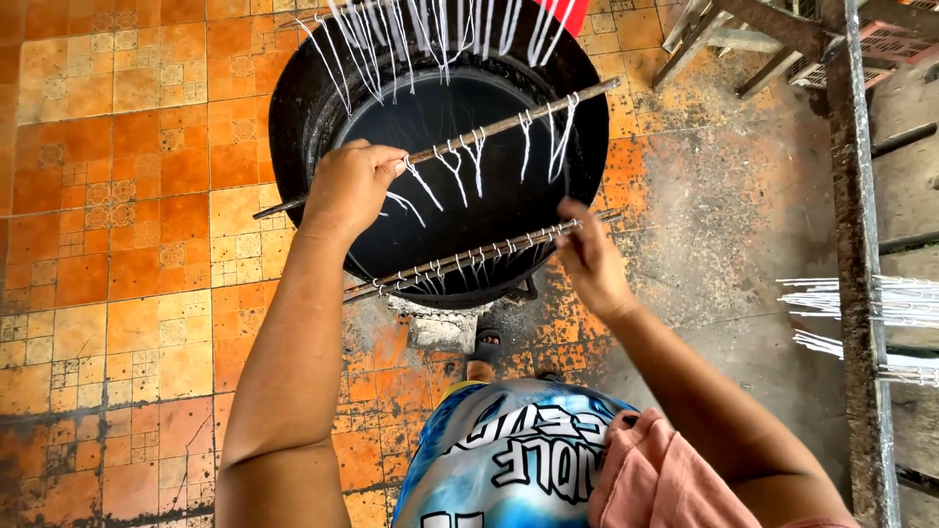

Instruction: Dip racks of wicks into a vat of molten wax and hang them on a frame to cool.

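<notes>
Over the orange tiled floor [117, 196] stands a wide black pot [293, 108] of dark liquid, set on a small stand. Across its mouth lie thin wooden rods: the upper rod [509, 119] strung with white wicks [455, 166] that dangle over the liquid, the lower rods [469, 257] lying near the front rim. Left hand [352, 186] is closed around the upper rod's end; right hand [585, 252] pinches the lower rods' right end.
</notes>
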